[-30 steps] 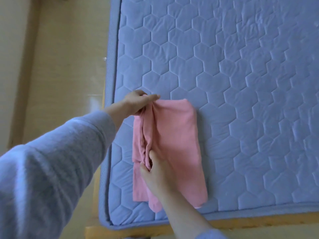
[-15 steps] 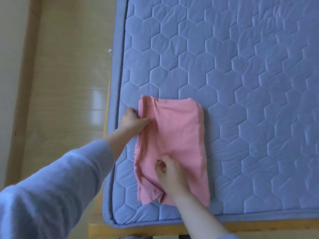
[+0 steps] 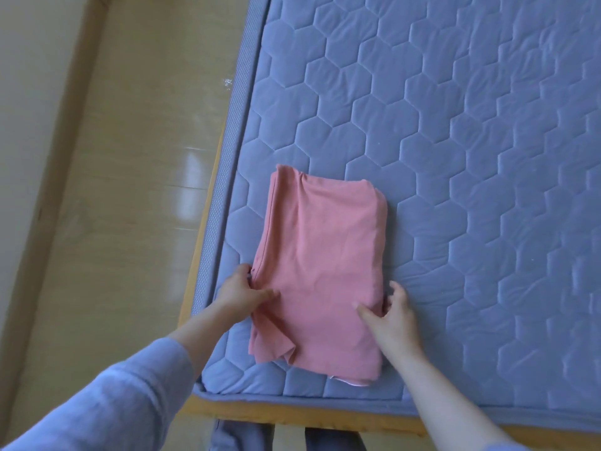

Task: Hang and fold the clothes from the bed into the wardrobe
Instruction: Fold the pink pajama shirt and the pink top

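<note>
A pink garment (image 3: 320, 265) lies folded into a long rectangle near the left front corner of the blue quilted mattress (image 3: 455, 157). My left hand (image 3: 239, 292) holds its left edge low down, thumb on top and fingers at the seam. My right hand (image 3: 392, 312) holds the right edge at about the same height, thumb on the cloth and fingers along the side. A bit of white lining shows at the garment's near edge.
The wooden bed frame (image 3: 292, 413) runs along the front and left of the mattress. A glossy beige floor (image 3: 136, 190) lies to the left, bounded by a wall. Dark trouser legs (image 3: 240, 437) show below the frame.
My left hand slid down the garment's left edge toward me. My right hand left the middle of the cloth and moved to its right edge. The fold now lies flatter.
</note>
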Available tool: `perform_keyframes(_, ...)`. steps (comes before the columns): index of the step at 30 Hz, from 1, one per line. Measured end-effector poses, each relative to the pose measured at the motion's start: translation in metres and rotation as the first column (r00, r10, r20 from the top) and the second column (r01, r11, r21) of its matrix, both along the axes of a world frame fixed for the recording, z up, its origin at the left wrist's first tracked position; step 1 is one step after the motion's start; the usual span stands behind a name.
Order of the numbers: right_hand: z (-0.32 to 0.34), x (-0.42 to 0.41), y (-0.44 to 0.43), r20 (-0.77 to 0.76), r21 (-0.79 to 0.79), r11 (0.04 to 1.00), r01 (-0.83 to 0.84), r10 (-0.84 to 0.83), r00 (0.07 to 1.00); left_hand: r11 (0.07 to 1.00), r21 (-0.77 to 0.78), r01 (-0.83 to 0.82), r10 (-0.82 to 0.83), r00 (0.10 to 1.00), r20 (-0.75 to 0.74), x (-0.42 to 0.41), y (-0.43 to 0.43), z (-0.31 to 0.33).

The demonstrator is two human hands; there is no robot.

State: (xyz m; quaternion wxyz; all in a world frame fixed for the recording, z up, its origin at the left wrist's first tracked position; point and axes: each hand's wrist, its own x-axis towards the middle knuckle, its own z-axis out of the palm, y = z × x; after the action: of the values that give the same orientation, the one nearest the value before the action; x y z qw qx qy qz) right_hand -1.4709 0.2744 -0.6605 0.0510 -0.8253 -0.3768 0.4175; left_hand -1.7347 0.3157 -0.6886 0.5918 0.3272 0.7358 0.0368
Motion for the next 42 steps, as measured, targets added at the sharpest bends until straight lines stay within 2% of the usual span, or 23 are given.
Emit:
perform_keyframes(3,-0.012,0.003,-0.001,-0.155,-0.104,0.993,0.062,-0.078,0.985,0.999,0.032,-0.038,0.038,0.999,0.007,0.0,-0.004,-0.004)
perform_keyframes(10,-0.025,0.013,0.013,-0.324,-0.076,0.97,0.23,-0.242,0.915,0.992,0.108,-0.069,0.069,0.998,0.002,0.008,0.012,-0.005)
perform_keyframes(16,0.019,0.031,0.03,-0.56,0.046,0.942,0.332,-0.25,0.79,0.922,0.384,-0.053,0.062,0.998,-0.01,-0.001,0.021,0.042)
perform_keyframes(19,0.055,0.031,0.045,-0.567,0.139,0.924,0.357,-0.221,0.793,0.857,0.515,-0.01,0.001,1.0,0.019,0.002,0.033,0.084)
perform_keyframes(23,0.109,0.03,0.058,-0.511,0.341,0.84,0.422,-0.211,0.833,0.779,0.626,-0.03,-0.046,0.993,0.104,0.011,0.052,0.148)
perform_keyframes(27,0.169,0.035,0.046,-0.518,0.456,0.773,0.442,-0.173,0.837,0.831,0.54,-0.137,-0.022,0.96,0.278,0.011,0.044,0.213)
perform_keyframes(32,0.21,0.049,0.013,-0.447,0.451,0.785,0.425,-0.213,0.869,0.877,0.459,-0.141,-0.011,0.95,0.313,0.011,0.01,0.263)
perform_keyframes(34,0.214,0.054,0.006,-0.375,0.363,0.854,0.374,-0.234,0.897,0.912,0.37,-0.18,0.04,0.934,0.356,0.01,0.001,0.269)
perform_keyframes(37,0.201,0.063,0.01,-0.313,0.06,0.945,0.321,-0.287,0.905,0.977,0.128,-0.173,0.119,0.929,0.349,0.013,0.002,0.253)
perform_keyframes(39,0.179,0.065,0.019,-0.27,-0.085,0.947,0.31,-0.322,0.907,0.985,0.001,-0.175,0.167,0.94,0.296,0.02,0.012,0.224)
perform_keyframes(42,0.124,0.061,0.036,-0.278,-0.159,0.909,0.386,-0.416,0.866,0.976,-0.053,-0.209,0.216,0.949,0.23,0.037,0.033,0.166)
